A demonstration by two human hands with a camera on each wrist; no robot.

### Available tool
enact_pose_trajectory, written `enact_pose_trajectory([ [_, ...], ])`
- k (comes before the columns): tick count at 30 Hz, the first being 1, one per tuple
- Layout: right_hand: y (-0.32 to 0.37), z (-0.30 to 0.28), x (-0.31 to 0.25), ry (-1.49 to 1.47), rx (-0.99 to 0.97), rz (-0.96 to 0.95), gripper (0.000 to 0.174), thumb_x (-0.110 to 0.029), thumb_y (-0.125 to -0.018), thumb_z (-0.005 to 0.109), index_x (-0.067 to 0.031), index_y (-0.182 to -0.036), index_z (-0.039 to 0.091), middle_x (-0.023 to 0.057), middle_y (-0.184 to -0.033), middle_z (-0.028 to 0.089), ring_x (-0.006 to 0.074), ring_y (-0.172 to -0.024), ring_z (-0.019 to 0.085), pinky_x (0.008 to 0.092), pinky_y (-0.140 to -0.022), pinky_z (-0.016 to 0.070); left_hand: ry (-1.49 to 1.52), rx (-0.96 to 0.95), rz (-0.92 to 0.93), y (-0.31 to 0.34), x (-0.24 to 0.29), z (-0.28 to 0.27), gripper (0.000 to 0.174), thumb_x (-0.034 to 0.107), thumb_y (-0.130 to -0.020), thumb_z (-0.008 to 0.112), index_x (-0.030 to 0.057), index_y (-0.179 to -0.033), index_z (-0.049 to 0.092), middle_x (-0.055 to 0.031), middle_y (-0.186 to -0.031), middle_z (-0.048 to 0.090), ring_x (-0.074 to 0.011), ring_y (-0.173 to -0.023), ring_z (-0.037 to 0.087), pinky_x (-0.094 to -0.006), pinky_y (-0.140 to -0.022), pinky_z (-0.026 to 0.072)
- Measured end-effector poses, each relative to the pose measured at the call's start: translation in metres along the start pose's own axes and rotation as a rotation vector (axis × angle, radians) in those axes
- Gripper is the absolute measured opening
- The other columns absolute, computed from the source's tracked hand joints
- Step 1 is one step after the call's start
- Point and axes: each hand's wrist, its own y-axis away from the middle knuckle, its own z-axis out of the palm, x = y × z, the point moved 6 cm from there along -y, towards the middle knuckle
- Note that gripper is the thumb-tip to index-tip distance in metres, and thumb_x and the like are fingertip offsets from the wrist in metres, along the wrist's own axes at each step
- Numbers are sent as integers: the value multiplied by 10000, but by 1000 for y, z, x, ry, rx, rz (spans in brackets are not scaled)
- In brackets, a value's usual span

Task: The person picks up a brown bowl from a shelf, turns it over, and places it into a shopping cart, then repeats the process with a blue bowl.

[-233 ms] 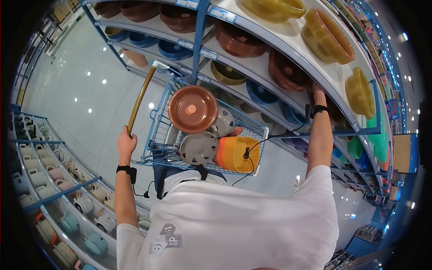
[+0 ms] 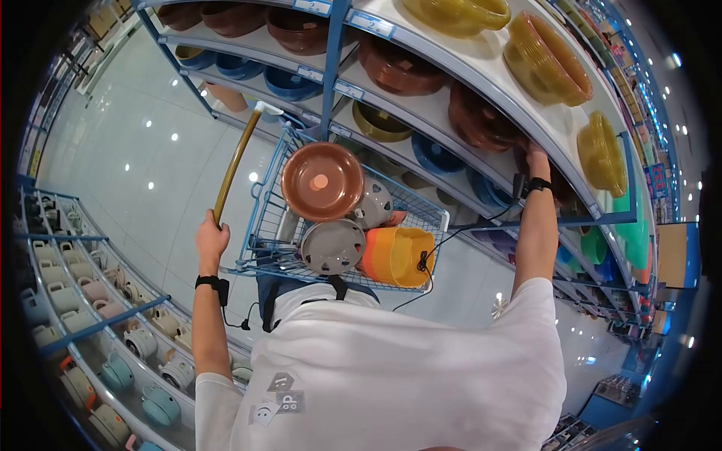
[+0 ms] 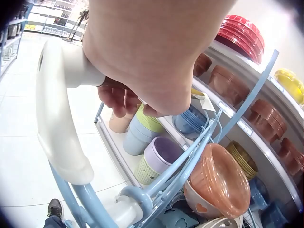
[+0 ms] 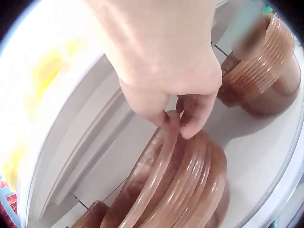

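Note:
My right hand (image 4: 166, 71) pinches the rim of the outermost brown basin (image 4: 149, 190) in a nested stack on the shelf, thumb on one side and fingers on the other. In the head view that hand (image 2: 535, 159) reaches under the upper shelf, its fingers partly hidden. My left hand (image 2: 213, 242) grips the cart's handle bar (image 2: 237, 169); in the left wrist view the curled fingers of the hand (image 3: 142, 57) show below the wrist. The cart (image 2: 259, 218) holds a brown basin (image 2: 322, 182), grey bowls (image 2: 331, 248) and an orange-yellow container (image 2: 398, 257).
Shelves (image 2: 451, 45) with stacked brown, yellow and blue basins stand in front and to the right. Another brown stack (image 4: 266, 71) stands beside my right hand. A rack of mugs and pots (image 2: 116, 372) is at the left. A black cable (image 2: 470, 225) hangs over the cart.
My right hand has shifted slightly at the shelf, and the brown basins beside it have moved a little. The cable over the cart has swung right. My left hand stays on the handle.

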Motion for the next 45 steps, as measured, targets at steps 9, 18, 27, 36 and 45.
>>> enact_pose_trajectory([
  [9,38,-5,28,-718,-6,103,196,-103,-960,698,-133,-1148,653,29,-1023,692,155,-792,659,266,-609,565,29,-4,-9,4,3,-1,334,220,-852,645,63,-1128,542,-239,-871,705,-464,-851,679,-541,-745,546],
  [18,149,14,-4,-815,-273,0,57,-83,-970,665,-74,-1021,689,12,-905,717,105,-714,630,231,-601,533,24,-6,4,5,2,1,328,226,-854,655,70,-1113,528,-235,-888,703,-461,-860,677,-549,-738,544],
  [27,329,102,41,-577,-419,192,133,-73,-912,621,-68,-1042,596,14,-801,635,116,-597,614,247,-525,517,34,-12,-11,6,-1,2,352,228,-851,664,78,-1140,528,-231,-919,713,-460,-868,686,-553,-749,550],
  [36,408,220,135,-332,-603,454,345,-249,-955,651,-45,-1199,518,115,-969,647,203,-668,690,290,-546,564,53,-51,3,2,-1,1,363,229,-858,654,68,-1155,518,-230,-953,713,-456,-902,683,-552,-779,546],
  [45,392,151,264,51,-651,799,418,-384,-956,662,-38,-1183,599,137,-995,668,261,-823,704,379,-751,596,81,-28,17,3,-2,5,350,226,-856,664,61,-1128,519,-239,-923,704,-467,-888,678,-560,-766,541],
])
